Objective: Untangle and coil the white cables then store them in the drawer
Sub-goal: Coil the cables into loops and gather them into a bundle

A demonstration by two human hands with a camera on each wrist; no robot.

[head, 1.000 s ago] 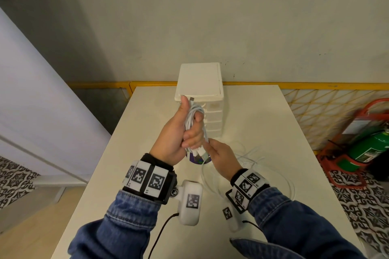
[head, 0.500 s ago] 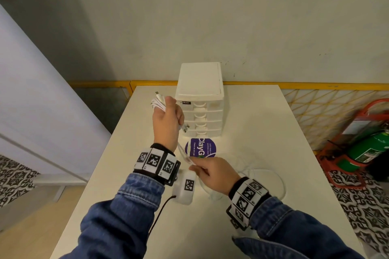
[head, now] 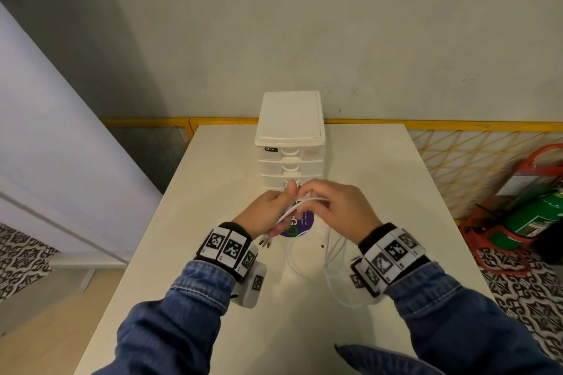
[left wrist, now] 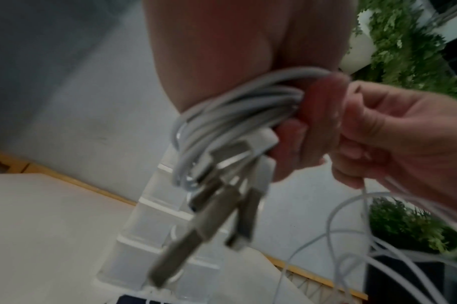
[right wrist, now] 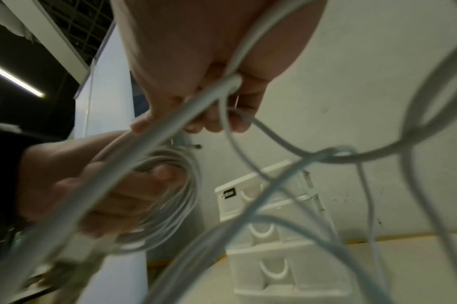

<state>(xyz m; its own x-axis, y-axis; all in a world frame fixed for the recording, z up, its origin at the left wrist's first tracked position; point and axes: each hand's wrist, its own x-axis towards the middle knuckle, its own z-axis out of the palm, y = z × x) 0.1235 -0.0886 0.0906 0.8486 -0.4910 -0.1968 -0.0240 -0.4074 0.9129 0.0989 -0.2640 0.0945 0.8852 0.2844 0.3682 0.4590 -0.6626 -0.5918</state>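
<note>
My left hand (head: 268,213) grips a coil of white cable (left wrist: 238,107), several loops wound round its fingers, with metal plugs (left wrist: 214,197) dangling below. My right hand (head: 332,210) is close against it, fingers curled round the loose strand (right wrist: 191,111) that leads into the coil (right wrist: 170,197). The remaining white cable (head: 332,268) trails in loose loops on the table under my right wrist. The white drawer unit (head: 291,143) stands just beyond both hands with all drawers closed.
A purple round sticker (head: 300,222) lies on the white table (head: 380,167) under my hands. Yellow railing (head: 457,125) runs behind the table. A green cylinder in a red stand (head: 533,219) sits on the floor at right.
My left hand dropped from up beside the drawer unit to low in front of it. My right hand rose from near the table to meet it, bringing the strand across the coil.
</note>
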